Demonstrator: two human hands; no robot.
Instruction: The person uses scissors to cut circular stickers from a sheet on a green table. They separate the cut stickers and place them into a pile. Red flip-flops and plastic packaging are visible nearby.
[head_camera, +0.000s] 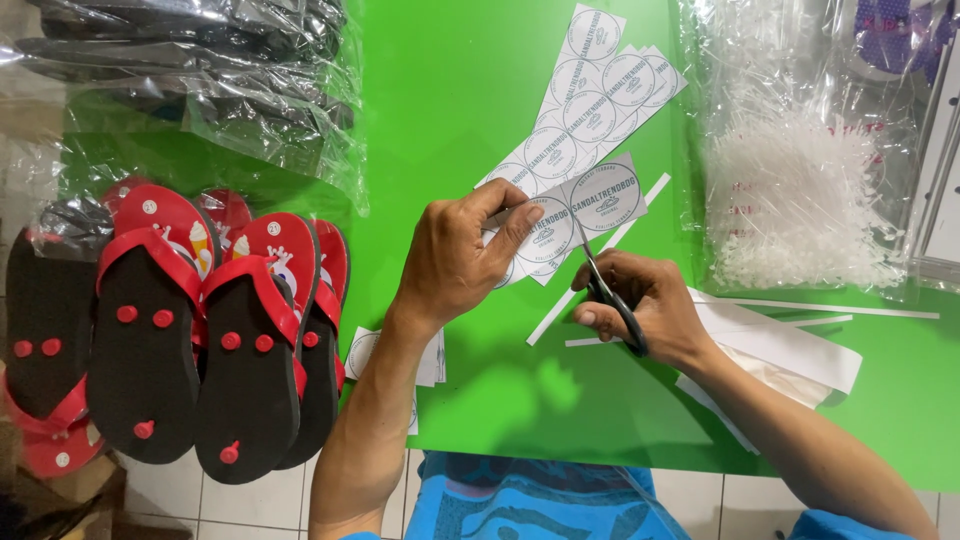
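My left hand (455, 255) pinches a white paper strip of round printed labels (590, 205) over the green table (450, 90). My right hand (640, 305) grips black-handled scissors (600, 280), their blades cutting up into the strip between two labels. More label strips (595, 95) fan out just beyond on the green surface. Thin white paper offcuts (600, 255) lie under and beside the scissors.
A pile of red and black flip-flops (190, 330) lies at the left. Bagged dark sandals (200, 60) sit at the top left. A clear bag of white plastic fasteners (800, 190) is at the right. Cut labels (425, 360) and white paper scraps (790, 345) lie near me.
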